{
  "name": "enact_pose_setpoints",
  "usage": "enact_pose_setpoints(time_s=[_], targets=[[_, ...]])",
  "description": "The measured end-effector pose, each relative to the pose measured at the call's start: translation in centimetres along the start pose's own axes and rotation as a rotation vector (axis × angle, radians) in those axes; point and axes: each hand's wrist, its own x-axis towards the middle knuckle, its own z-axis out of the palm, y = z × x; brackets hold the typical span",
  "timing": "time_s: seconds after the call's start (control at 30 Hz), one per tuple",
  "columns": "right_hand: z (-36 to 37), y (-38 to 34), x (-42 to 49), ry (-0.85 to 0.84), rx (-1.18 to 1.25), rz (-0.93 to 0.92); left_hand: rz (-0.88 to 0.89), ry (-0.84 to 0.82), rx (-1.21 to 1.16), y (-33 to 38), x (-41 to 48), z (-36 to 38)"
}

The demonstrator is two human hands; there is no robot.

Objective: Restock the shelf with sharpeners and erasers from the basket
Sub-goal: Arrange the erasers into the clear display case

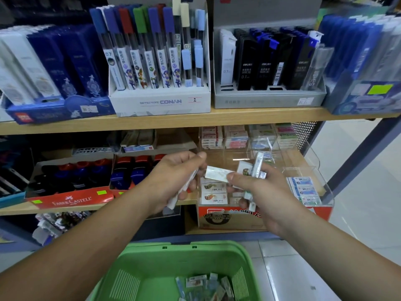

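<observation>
Green basket (130,279) sits below as the left hand (171,174) grips a white packet (184,189) and the right hand (260,192) clutches several erasers (258,168) over the clear tray (312,164).

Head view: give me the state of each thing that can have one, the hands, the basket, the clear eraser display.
left hand: fingers curled, gripping a white packet.
right hand: gripping several wrapped erasers, thumb on a flat packet.
green basket: open-topped, a small pile of erasers at its bottom.
clear display: open at the top, partly stocked.
</observation>
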Motion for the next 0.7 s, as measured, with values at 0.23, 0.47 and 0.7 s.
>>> enact_pose_setpoints(time_s=[0.23, 0.47, 0.7], targets=[[-0.5, -0.2, 0.0, 0.003, -0.056, -0.041, 0.105, -0.053, 0.129, -0.3, -0.1, 0.1], [-3.0, -0.7, 0.0, 0.230, -0.032, -0.103, 0.207, -0.061, 0.392, -0.7, 0.4, 2.8], [-5.5, -0.6, -0.6, 0.263, -0.040, -0.129, 0.207, -0.118, 0.820, -1.2, 1.7, 6.2]])
